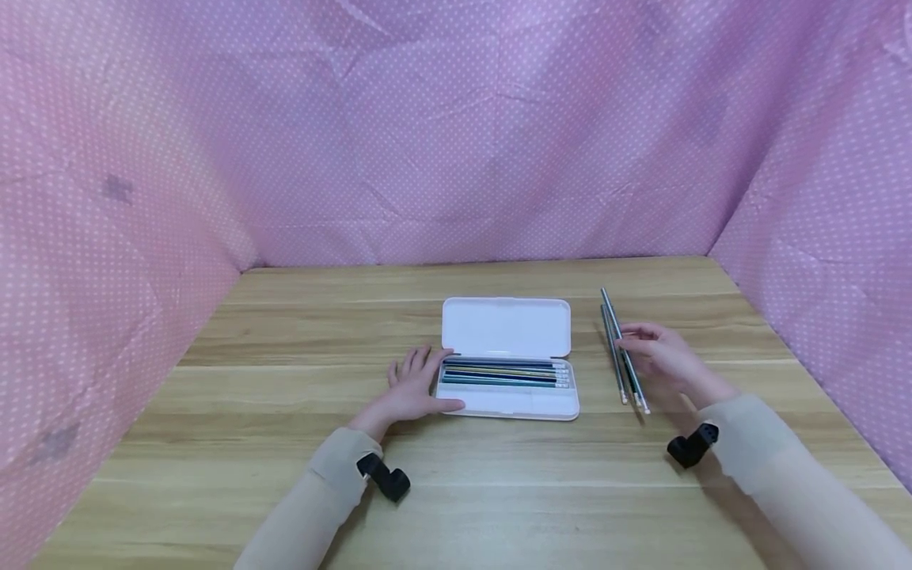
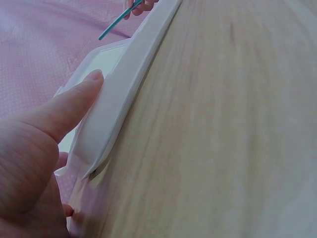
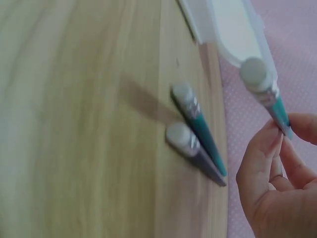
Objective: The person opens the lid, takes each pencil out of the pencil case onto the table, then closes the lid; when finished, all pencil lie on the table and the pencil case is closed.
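Note:
In the right wrist view my right hand [image 3: 282, 183] pinches a teal pencil [image 3: 278, 110] between thumb and fingertips, its white eraser end toward the camera. Below it, a second teal pencil [image 3: 203, 129] and a dark pencil [image 3: 200, 157] lie side by side on the table. An open white pencil case [image 1: 506, 405] stands left of these, its lid [image 1: 506, 326] tipped back. Several pencils [image 1: 502, 373] lie lengthwise inside, erasers to the right. My left hand [image 1: 409, 393] spans the case's left end, its fingers extended. The thumb [image 2: 74, 106] rests at the near rim.
The wooden table [image 1: 285, 459] reaches back to a pink dotted cloth [image 1: 484, 158], which also hangs along both sides. A black wrist camera [image 1: 385, 479] sits on the left sleeve, another wrist camera [image 1: 691, 446] on the right one.

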{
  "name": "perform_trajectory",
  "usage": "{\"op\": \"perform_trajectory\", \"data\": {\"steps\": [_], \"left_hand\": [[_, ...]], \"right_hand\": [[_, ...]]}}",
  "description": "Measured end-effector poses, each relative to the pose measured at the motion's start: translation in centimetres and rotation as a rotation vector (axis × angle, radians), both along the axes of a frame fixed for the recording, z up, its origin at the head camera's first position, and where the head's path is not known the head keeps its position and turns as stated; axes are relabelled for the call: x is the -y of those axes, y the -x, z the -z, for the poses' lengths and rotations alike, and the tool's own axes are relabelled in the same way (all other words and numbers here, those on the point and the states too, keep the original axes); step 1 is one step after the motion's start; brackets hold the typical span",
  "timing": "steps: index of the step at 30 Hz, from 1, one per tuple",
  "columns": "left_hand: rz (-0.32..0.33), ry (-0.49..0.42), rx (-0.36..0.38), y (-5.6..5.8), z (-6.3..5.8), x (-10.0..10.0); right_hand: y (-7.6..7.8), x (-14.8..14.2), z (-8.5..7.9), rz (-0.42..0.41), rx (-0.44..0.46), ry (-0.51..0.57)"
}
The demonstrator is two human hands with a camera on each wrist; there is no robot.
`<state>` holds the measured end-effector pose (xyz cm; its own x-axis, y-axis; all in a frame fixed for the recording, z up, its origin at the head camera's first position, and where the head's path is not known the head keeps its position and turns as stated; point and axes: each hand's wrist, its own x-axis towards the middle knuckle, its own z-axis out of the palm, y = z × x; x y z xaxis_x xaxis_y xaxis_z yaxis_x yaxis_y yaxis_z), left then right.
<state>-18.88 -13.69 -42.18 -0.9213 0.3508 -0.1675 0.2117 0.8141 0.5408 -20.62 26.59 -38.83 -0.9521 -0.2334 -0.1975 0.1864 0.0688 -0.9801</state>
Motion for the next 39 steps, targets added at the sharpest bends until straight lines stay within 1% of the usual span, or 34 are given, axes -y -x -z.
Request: {"op": "perform_trajectory", "data": {"steps": [2, 5, 8, 12, 16, 18, 21, 27, 31, 34, 39], "left_hand": [[0.0, 0.001, -0.002, 0.0, -0.1, 0.0], [0.002, -0.001, -0.005, 0.1, -0.2, 0.0], [0.005, 0.0, -0.003, 0.1, -0.3, 0.0], [0.007, -0.001, 0.003, 0.1, -0.3, 0.0], [0.005, -0.003, 0.004, 0.0, -0.5, 0.0], [0.004, -0.005, 0.004, 0.0, -0.6, -0.1], [0.002, -0.003, 0.003, 0.0, -0.6, -0.1], [0.002, 0.004, 0.003, 0.0, -0.4, 0.0], [0.003, 0.007, 0.003, 0.0, -0.1, 0.0], [0.001, 0.004, 0.008, 0.0, 0.1, 0.1], [-0.004, -0.012, 0.003, -0.1, 0.1, 0.1]], "right_hand": [[0.3, -0.4, 0.1, 0.006, 0.0, -0.041], [0.7, -1.0, 0.2, 0.02, 0.015, -0.073], [1.1, -1.5, 0.4, 0.025, 0.032, -0.062], [1.5, -2.3, 0.5, 0.034, 0.072, -0.011], [1.6, -2.7, 0.4, 0.038, 0.084, -0.031], [1.6, -2.9, 0.4, 0.032, 0.076, -0.063], [1.7, -3.0, 0.4, 0.022, 0.068, -0.146], [1.8, -2.9, 0.1, 0.008, 0.083, -0.356], [1.9, -2.8, 0.2, 0.005, 0.073, -0.459], [2.0, -2.6, 0.5, 0.008, 0.072, -0.512], [2.2, -2.3, 0.6, 0.019, 0.08, -0.548]]}}
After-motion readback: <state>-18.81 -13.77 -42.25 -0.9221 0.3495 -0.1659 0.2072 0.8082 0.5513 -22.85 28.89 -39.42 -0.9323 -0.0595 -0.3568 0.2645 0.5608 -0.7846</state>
